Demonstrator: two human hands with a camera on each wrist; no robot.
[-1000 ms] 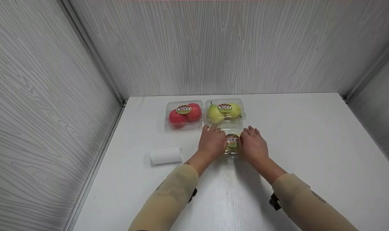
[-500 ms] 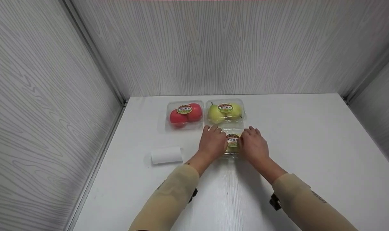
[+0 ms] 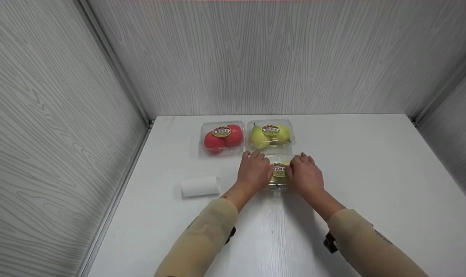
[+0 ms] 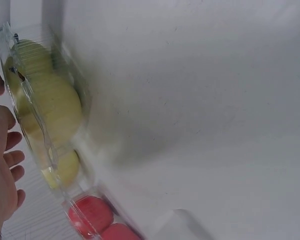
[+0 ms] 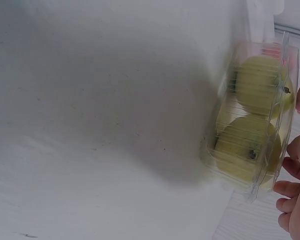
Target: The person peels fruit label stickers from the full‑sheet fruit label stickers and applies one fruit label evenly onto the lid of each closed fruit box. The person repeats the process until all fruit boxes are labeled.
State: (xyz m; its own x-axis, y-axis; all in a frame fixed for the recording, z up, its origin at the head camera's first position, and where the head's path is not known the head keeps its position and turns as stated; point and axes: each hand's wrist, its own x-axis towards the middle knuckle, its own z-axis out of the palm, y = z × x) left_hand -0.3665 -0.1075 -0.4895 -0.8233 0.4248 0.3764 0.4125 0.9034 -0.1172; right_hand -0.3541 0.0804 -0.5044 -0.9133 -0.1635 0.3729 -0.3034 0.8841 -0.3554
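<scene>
Compared with one second ago, very little has changed. Both hands stay on the same clear box, and the whole group of hands and box sits a little further from the person than before; the right hand shows the shift most. The other boxes and the paper roll have not moved.

The left hand (image 3: 254, 172) grasps the left side of the near pear box (image 3: 279, 172), fingers curled over its edge, and the right hand (image 3: 306, 174) grasps the right side in the same way. The box stands on the white table (image 3: 371, 173), just in front of the far pear box (image 3: 270, 134) and almost touching it. A round label lies on its lid between the two hands.

In the wrist views the near pear box holds yellow-green pears (image 5: 250, 115), at least two; the picture is blurred, so I cannot count them surely. The far pear box holds also yellow-green pears under a round label. Beside it on the left, the apple box (image 3: 221, 137) holds two red apples (image 3: 223, 137) with a similar label on the lid. Both boxes stand close together near the back wall.

A small white paper roll (image 3: 200, 186) lies on its side to the left of the left forearm, apart from the boxes.
</scene>
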